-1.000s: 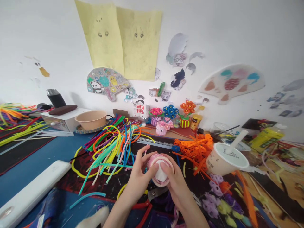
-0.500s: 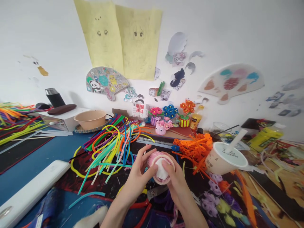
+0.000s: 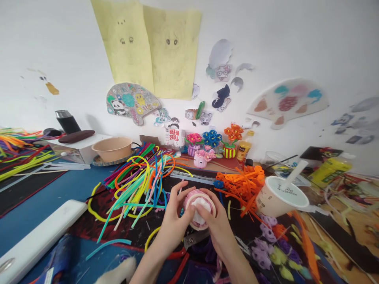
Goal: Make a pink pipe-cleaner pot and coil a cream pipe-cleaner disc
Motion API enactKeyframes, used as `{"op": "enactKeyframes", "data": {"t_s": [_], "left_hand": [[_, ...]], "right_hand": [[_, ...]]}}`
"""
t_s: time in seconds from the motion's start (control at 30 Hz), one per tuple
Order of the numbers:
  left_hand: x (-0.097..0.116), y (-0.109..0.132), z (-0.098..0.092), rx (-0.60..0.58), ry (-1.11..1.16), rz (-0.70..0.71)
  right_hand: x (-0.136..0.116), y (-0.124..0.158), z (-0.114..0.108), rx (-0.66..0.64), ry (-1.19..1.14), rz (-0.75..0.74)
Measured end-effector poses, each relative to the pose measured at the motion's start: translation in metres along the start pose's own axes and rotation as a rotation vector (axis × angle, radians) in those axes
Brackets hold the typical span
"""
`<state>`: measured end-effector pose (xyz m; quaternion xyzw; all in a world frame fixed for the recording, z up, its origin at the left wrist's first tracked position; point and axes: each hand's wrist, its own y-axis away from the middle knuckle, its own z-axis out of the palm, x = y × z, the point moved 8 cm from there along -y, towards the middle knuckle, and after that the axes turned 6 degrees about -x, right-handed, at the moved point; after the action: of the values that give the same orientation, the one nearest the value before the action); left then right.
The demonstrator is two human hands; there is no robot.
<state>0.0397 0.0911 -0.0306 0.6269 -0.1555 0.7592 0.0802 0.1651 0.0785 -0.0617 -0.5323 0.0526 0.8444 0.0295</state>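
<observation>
1. Little's diff. from ½ sec ago: pink cup (image 3: 193,195) is in abt. the same spot, mouth tilted toward the wearer, but the R thumb now lies further across the white wad (image 3: 198,217) inside. I'd judge the work is still on that wad.
2. L hand (image 3: 174,215): fingers curled round the cup's L side, gripping it, thumb at the mouth.
3. R hand (image 3: 220,215): gripping the opp. side, so it's a 2-handed hold; cup's up front & center, over the dark mat.
4. Red-handled tool (image 3: 181,269) lies under/betw. the forearms, partly hidden; prob. the nearest obstacle.
5. L of hands: heap of multicolor fuzzy stems (image 3: 139,185) on the blue bench (image 3: 79,185).
6. R: orange fuzzy pile (image 3: 244,185), drink cup w/ straw (image 3: 280,201), purple flowers (image 3: 262,248); crowded, so elbow room's tight that side, I'd say.
7. Back, by the wall: small pink pot w/ eyes (image 3: 200,159), near other flower pots.
</observation>
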Motion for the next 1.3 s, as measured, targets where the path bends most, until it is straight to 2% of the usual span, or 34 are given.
{"op": "enactKeyframes", "data": {"t_s": [0.2, 0.37, 0.53, 0.67, 0.77, 0.9, 1.07, 1.2, 1.3], "left_hand": [[-0.004, -0.001, -0.001, 0.01, -0.037, 0.005], [0.011, -0.002, -0.003, 0.068, -0.198, 0.004], [0.024, -0.002, -0.003, 0.044, -0.157, 0.038], [0.02, 0.0, 0.0, 0.01, -0.18, 0.036], [0.019, 0.001, -0.001, 0.04, -0.234, 0.044], [0.019, 0.001, 0.002, 0.014, -0.164, 0.008], [0.021, 0.003, 0.005, 0.013, -0.019, 0.008], [0.021, 0.005, 0.004, 0.032, 0.065, 0.008], [0.021, 0.006, 0.003, 0.04, 0.087, 0.007]], "right_hand": [[-0.005, -0.001, -0.002, 0.016, -0.059, -0.031], [-0.012, -0.002, -0.004, -0.008, -0.095, -0.075], [-0.009, -0.002, 0.004, -0.118, -0.251, -0.003], [-0.006, 0.0, 0.006, -0.09, -0.312, 0.035], [-0.004, 0.0, 0.008, -0.069, -0.336, 0.046], [-0.005, -0.001, 0.008, -0.071, -0.334, 0.023], [0.001, -0.002, -0.001, 0.0, -0.363, 0.022], [0.01, -0.003, 0.002, -0.073, -0.348, 0.139], [0.007, -0.004, 0.0, -0.079, -0.308, 0.122]]}}
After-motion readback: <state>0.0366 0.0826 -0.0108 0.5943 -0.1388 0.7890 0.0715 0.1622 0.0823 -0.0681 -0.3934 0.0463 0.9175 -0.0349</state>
